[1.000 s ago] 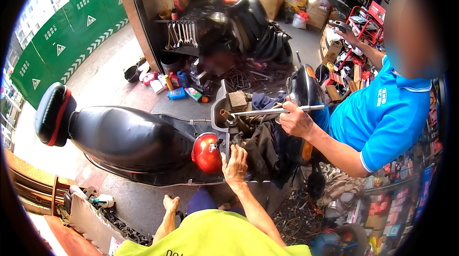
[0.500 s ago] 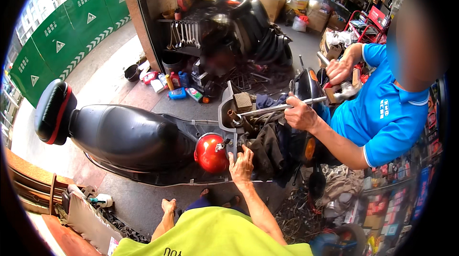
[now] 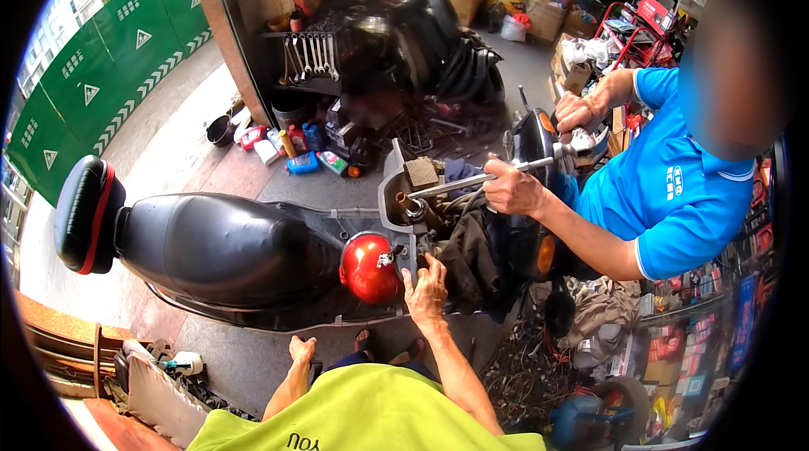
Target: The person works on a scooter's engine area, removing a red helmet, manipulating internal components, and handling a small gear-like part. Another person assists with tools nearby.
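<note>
Workshop paving (image 3: 194,166) and green hoarding (image 3: 101,72) frame a black-seated scooter (image 3: 215,236). The right hand (image 3: 427,291) touches its grey plastic panel (image 3: 408,255), fingers part-spread, beside a glossy red dome (image 3: 369,268); I cannot tell whether it grips. The left hand (image 3: 301,351) hangs loosely half-curled, empty. Opposite, a co-worker's hand (image 3: 512,187) clasps a steel bar (image 3: 451,185) crossing above the open front compartment (image 3: 388,190).

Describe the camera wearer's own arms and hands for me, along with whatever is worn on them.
The left hand and right hand are ungloved, with five-fingered human shape. Both forearms are uncovered, with no watch or cuff visible. Above them is a bright yellow-green top with dark lettering; its sleeve ends can't be made out.
</note>
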Tool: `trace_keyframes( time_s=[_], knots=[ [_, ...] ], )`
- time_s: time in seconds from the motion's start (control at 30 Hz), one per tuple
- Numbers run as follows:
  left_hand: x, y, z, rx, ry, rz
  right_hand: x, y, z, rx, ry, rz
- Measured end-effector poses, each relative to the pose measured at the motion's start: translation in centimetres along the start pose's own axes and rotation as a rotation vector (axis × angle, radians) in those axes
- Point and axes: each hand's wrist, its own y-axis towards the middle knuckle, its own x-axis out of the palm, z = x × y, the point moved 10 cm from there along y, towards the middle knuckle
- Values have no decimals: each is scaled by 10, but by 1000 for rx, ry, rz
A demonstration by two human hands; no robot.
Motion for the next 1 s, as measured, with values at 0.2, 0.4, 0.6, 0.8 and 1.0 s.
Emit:
trace_keyframes(
  time_s=[0.2, 0.4, 0.6, 0.8, 1.0],
  knots=[
    [-4, -2, -3, -50, -22, -28, 0, 1, -2, 2, -5, -19],
    [-12, -22, 56, -7, -182, -85, 0, 1, -1, 8, 8, -23],
    [-3, -22, 81, 21, -207, -119, -2, 1, -2, 6, -1, -18],
    [7, -21, 46, -55, -72, -158, -3, 0, -3, 13, -20, -11],
    [-2, 0, -21, -76, 88, -55, -4, 0, -3, 12, -1, -2]
  ],
)
